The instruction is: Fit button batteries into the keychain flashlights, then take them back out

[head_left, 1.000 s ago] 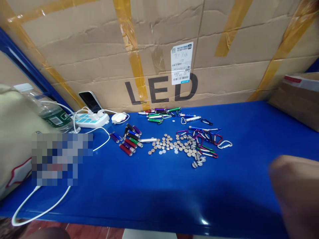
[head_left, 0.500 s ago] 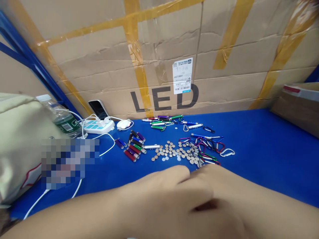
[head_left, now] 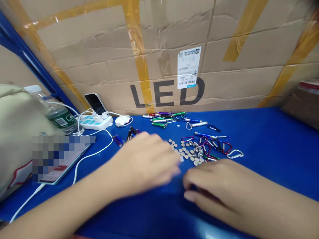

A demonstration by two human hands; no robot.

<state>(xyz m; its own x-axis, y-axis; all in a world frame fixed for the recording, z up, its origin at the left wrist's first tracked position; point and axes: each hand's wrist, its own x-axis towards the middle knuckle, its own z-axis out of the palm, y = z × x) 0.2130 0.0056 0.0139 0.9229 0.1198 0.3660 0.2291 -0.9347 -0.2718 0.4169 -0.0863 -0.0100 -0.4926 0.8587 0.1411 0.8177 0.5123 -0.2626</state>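
Observation:
My left hand (head_left: 147, 162) reaches over the table, back upward, in front of a spread of small silver button cells (head_left: 185, 153). It is smeared by motion, and its fingertips are mostly hidden. My right hand (head_left: 211, 189) is low on the right, fingers curled toward the thumb; whatever they may hold is hidden. Beyond it are coloured carabiners (head_left: 206, 146) and small metal caps (head_left: 199, 151). Partly covered by my left hand, several pen-sized metal tubes (head_left: 117, 141) lie in a group. Farther back rest tubes with clips attached (head_left: 161, 120).
A taped cardboard box (head_left: 104, 63) marked LED walls off the back of the blue table (head_left: 264, 139). Leftward are a power strip (head_left: 96, 122) with white cables, a bottle (head_left: 59, 116), a phone (head_left: 64, 166) and a beige bag (head_left: 22, 132). Another box (head_left: 302, 106) stands right.
My hands, which overlapped at the front, have separated. The left has moved forward and left over the button cells; the right is drawn apart to the right. The view has shifted slightly.

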